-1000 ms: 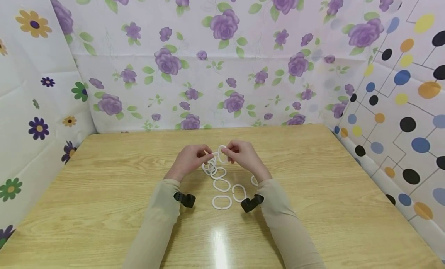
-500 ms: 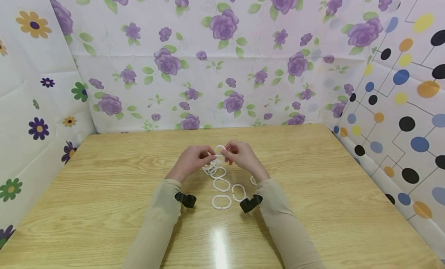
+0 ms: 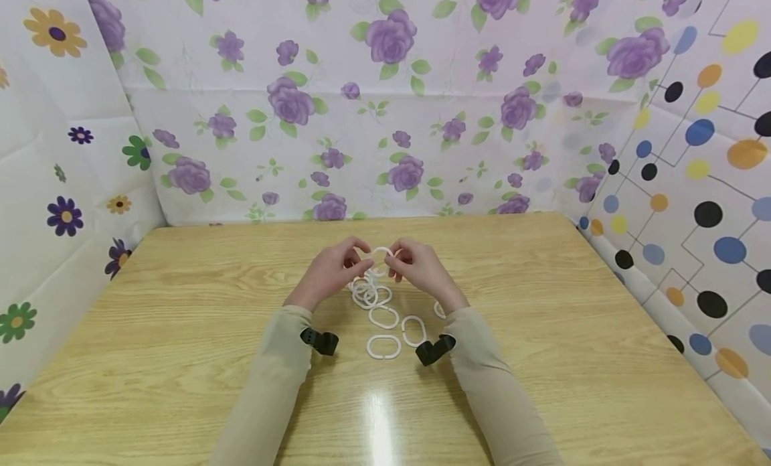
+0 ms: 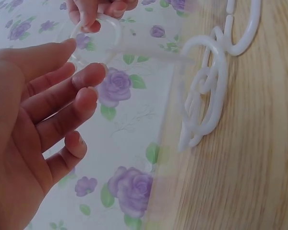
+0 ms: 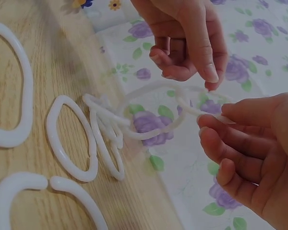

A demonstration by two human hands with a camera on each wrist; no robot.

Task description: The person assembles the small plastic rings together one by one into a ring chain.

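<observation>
Okay, the left hand (image 3: 334,268) has let go. Half a second ago its thumb and fingertips were pinched together at the link beside the right hand (image 3: 419,264); now they're parted, fingers loosely bent, nothing between them. Right hand hasn't shifted much: thumb and fingertips pinch the white ring (image 3: 383,248), held up above the bench (image 3: 181,359) between both hands.

Net effect, my read: the raised end hangs on the right hand alone. That ring looks hooked through the next link (image 5: 146,136), which slopes to the heap of links (image 3: 364,295); crossing is blurred, so can't confirm. Rings nearer the person look unmoved: the front ring (image 3: 384,337), the tilted ring (image 3: 424,329) beside it, plus one partly hidden at the right sleeve.
</observation>
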